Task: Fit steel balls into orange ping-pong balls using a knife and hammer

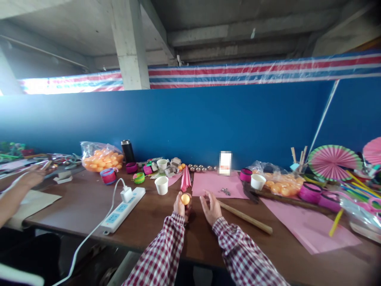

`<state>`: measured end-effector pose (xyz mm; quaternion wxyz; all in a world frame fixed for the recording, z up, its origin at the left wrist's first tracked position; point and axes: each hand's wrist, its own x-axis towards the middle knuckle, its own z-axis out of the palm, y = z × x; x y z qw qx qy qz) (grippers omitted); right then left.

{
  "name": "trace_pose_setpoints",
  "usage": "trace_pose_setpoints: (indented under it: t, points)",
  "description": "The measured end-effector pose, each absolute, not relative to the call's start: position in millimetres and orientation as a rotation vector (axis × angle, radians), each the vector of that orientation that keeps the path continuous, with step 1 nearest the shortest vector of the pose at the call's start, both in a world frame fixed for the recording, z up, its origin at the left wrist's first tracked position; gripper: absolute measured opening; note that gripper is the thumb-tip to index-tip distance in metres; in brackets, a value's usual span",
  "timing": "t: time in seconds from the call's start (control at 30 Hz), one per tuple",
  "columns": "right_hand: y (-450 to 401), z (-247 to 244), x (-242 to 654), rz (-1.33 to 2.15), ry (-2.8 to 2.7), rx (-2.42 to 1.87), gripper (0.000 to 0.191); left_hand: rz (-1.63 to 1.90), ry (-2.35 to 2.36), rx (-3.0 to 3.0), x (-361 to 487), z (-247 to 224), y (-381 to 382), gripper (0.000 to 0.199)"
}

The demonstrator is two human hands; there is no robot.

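Note:
My left hand [179, 205] is closed around a small orange ball [185, 199] above the brown table [154, 214]. To its right, my right hand [211, 206] has its fingers apart and holds nothing; it is beside the near-left edge of a pink sheet [208, 184]. Small metal pieces [225, 191] lie on that sheet. A wooden stick [245, 216] slants away just right of my right hand. Pink strips [185, 178] lie beyond my left hand, near a white paper cup [161, 185].
A white power strip [123, 210] with a cable lies to the left. Behind are bags of orange balls [102, 159] and a black bottle [127, 151]. Another person's arm [20, 184] reaches in at far left. At right are a pink sheet [312, 226] and paper fans [335, 162].

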<state>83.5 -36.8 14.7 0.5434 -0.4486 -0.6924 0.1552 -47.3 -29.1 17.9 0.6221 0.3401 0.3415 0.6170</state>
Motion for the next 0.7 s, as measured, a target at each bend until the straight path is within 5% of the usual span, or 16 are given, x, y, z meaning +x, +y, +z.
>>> trace_pose_setpoints:
  t: [0.7]
  points:
    - [-36.6,16.4,82.5,0.296,-1.718,-1.063,0.024,1.574,0.614,0.524,-44.6,14.3,-22.0,0.031]
